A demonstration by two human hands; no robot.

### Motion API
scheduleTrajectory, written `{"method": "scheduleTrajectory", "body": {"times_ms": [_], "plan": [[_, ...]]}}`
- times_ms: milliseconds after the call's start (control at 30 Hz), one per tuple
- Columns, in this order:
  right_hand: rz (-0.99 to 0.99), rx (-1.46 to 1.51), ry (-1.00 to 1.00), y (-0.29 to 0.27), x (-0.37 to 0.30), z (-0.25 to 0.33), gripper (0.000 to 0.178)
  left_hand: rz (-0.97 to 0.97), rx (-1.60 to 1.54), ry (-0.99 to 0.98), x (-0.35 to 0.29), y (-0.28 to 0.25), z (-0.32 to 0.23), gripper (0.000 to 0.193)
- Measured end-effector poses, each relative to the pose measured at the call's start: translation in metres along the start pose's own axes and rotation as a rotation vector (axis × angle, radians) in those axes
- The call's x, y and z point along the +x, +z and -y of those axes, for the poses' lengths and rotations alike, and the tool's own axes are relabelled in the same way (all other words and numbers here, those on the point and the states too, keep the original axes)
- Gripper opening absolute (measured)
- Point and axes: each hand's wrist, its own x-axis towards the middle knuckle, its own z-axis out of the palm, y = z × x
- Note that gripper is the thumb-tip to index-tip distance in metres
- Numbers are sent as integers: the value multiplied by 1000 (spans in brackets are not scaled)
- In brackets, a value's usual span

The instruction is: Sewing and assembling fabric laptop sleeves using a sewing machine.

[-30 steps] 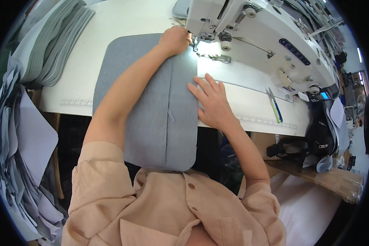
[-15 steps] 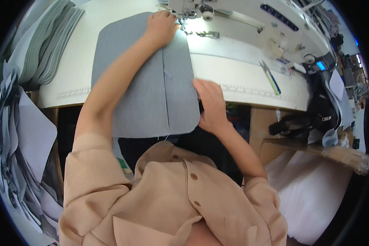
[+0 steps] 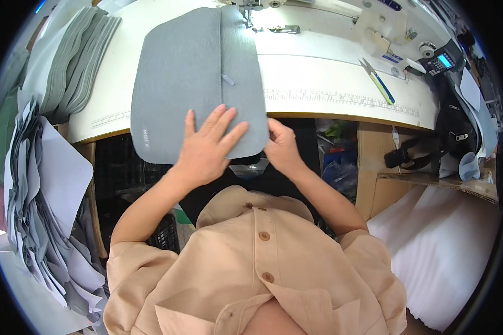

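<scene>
A grey fabric panel [image 3: 176, 72] with rounded corners lies on the white sewing table, its near end overhanging the front edge. A lengthwise seam, with a small grey zipper pull [image 3: 228, 80] on it, runs right of the panel's middle. Flat on the near part of the panel rests my left hand [image 3: 207, 145], fingers spread. My right hand [image 3: 282, 146] pinches the panel's right edge near its lower corner. The panel's far right edge lies by the lit presser foot [image 3: 248, 25] of the sewing machine; the needle itself is too small to make out.
Stacked grey-green pieces [image 3: 78, 61] lie at the far left, and draped grey pieces [image 3: 61, 173] hang at the near left. Thread snips [image 3: 379, 82] lie on the table [image 3: 318, 78] at right. A black bag [image 3: 450, 120] and white sheet material [image 3: 430, 245] are farther right.
My left hand has come back from beside the presser foot to the panel's near part. My right hand now pinches the panel's edge. The view has shifted; the panel stays near the presser foot.
</scene>
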Motion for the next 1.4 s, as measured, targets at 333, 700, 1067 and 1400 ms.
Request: {"method": "scheduleTrajectory", "body": {"times_ms": [333, 700, 1067, 1400], "plan": [[-48, 300, 174, 23, 3, -16, 9, -241, -157, -14, -11, 3, 28, 54], [-66, 459, 249, 24, -6, -1, 9, -228, 134, -24, -16, 6, 21, 46], [-91, 492, 305, 27, -11, 14, 8, -221, 162, -36, -18, 10, 14, 40], [-55, 454, 477, 18, 10, 32, 25, -360, 168, -46, -15, 26, 14, 41]]}}
